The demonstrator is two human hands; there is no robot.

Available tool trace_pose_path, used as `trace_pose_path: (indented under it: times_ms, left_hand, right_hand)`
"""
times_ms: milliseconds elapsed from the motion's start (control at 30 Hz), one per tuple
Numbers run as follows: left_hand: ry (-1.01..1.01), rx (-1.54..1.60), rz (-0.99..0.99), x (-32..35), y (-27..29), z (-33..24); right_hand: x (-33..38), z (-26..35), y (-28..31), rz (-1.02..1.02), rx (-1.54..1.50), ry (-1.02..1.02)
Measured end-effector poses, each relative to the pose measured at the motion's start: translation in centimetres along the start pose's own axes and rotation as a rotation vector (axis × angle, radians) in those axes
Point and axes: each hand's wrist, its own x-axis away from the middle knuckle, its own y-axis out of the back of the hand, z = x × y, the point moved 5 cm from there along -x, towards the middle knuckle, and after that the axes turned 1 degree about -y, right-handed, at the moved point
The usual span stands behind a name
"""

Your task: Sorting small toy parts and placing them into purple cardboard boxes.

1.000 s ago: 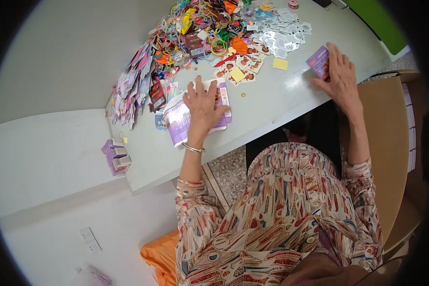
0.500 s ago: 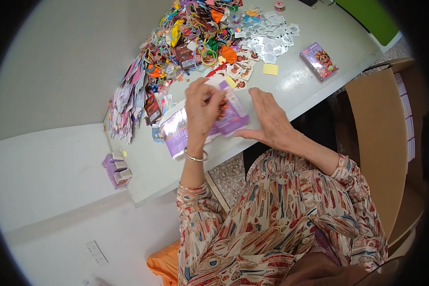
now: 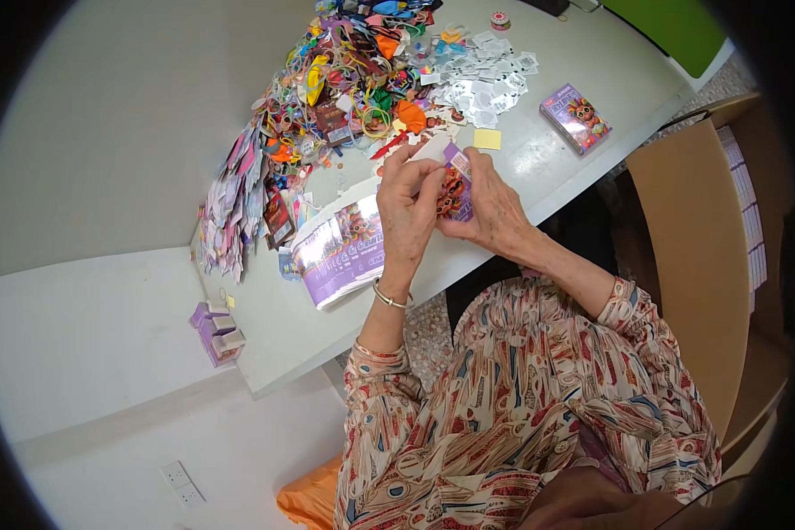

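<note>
Fingers of left hand (image 3: 408, 205) and right hand (image 3: 490, 212) clamp a purple box (image 3: 455, 185) between them, above the table (image 3: 539, 172).

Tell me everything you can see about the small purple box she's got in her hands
The small purple box looks like thin printed cardboard, purple with an orange-brown cartoon figure on its face and a white flap or inner side showing at its upper end. It is held above the white table, tilted, not resting on anything. The left hand grips its left side and top, and the right hand holds its right side with the fingers wrapped behind. Whether it is fully folded or closed cannot be told.
</note>
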Motion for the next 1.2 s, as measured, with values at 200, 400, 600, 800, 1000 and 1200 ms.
trace_pose_path:
  times_ms: [200,400,600,800,1000,1200]
  left_hand:
    - [0.058,0.092,0.001,0.6,0.1,1.0]
    - [0.219,0.405,-0.043,2.8,0.0,2.6]
    - [0.258,0.609,-0.065,4.1,-1.4,3.1]
    - [0.490,0.877,0.083,4.8,-2.8,4.6]
    - [0.527,0.473,0.466,4.3,-1.6,5.1]
    - [0.302,0.316,0.761,2.4,-1.7,0.7]
  right_hand:
    - [0.1,0.1,0.1,0.035,0.031,0.046]
    - [-1.1,-2.0,1.2,0.207,-0.095,-0.169]
    - [-1.1,-2.0,2.5,0.269,-0.381,-0.098]
    - [-0.6,-2.9,2.4,0.397,-0.595,-0.055]
    - [0.2,-2.9,3.4,0.594,-0.637,-0.129]
    - [0.7,-2.9,3.8,0.710,-0.556,-0.098]
